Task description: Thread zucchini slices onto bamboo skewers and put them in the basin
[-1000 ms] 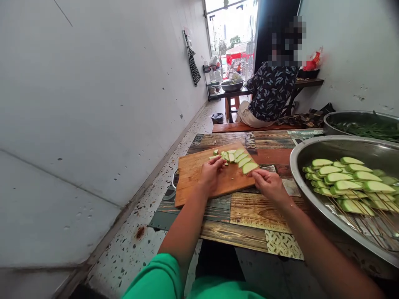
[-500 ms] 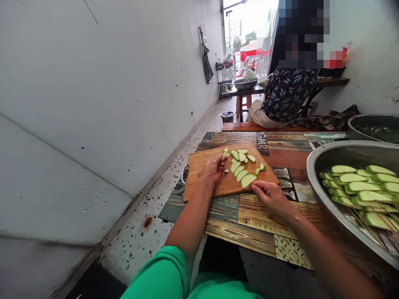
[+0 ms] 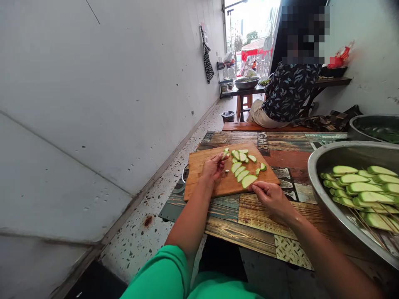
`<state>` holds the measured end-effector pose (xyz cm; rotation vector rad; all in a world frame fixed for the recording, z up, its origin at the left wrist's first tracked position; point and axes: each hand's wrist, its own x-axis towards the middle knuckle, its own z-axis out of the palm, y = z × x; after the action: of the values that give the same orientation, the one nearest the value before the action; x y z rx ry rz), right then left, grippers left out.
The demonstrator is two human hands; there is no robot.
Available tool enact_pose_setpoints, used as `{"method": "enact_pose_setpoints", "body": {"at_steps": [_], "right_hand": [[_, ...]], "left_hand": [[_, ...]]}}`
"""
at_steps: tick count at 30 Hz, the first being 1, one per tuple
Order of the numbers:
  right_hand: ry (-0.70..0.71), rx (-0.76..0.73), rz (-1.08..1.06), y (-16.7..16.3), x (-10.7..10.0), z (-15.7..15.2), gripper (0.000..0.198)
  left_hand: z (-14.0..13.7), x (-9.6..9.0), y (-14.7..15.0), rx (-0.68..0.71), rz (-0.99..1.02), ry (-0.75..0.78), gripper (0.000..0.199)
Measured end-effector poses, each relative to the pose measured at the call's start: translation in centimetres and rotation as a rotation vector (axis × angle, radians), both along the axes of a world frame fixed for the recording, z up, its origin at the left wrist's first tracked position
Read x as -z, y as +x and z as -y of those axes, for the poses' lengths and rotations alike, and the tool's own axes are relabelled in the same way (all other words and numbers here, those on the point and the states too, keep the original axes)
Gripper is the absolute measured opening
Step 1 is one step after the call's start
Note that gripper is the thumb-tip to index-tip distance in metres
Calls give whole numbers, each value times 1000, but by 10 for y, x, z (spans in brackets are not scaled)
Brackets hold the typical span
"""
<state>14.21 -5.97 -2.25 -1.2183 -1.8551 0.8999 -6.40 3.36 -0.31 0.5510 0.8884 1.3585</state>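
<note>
1. Narrow room, white wall on the left, speckled floor, doorway far ahead. A table (image 3: pixel 249 216) with a patchwork wood-print top carries the work.
2. A wooden board (image 3: pixel 202 174) lies at the table's far left. Pale green slices (image 3: pixel 241 156) sit loose in a small heap at its far end.
3. The right hand (image 3: pixel 271 195), at the board's near right corner, is pinched on the end of a thin skewer (image 3: pixel 232 161). Three or four slices are already strung along it, the largest (image 3: pixel 248 180) nearest the fingers.
4. The left hand (image 3: pixel 213 167) is curled, fingertips closed on one small slice (image 3: pixel 225 154) at the skewer's tip.
5. Handling, by judgement: slices look light, moist and soft in the flesh with a firmer green rind. Likely slippery on cut faces; they could split if pierced near the thin edge. Best held by the rind edges, flat faces between thumb and finger, stick through the middle.
6. The skewer looks stiff but thin; a grip low on the bare end suits it.
7. Right: a big steel bowl (image 3: pixel 321 195) holds finished skewers (image 3: pixel 358 187). A second bowl (image 3: pixel 370 124) sits behind it.
8. Another person (image 3: pixel 288 97) sits on a bench beyond, back turned.
</note>
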Motion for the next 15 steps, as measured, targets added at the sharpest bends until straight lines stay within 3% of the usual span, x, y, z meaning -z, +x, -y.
{"method": "enact_pose_setpoints", "body": {"at_steps": [15], "right_hand": [[-14,8,38,-1,-4,3,39]], "left_hand": [[0,-1,-1,16,3,12,6]]}}
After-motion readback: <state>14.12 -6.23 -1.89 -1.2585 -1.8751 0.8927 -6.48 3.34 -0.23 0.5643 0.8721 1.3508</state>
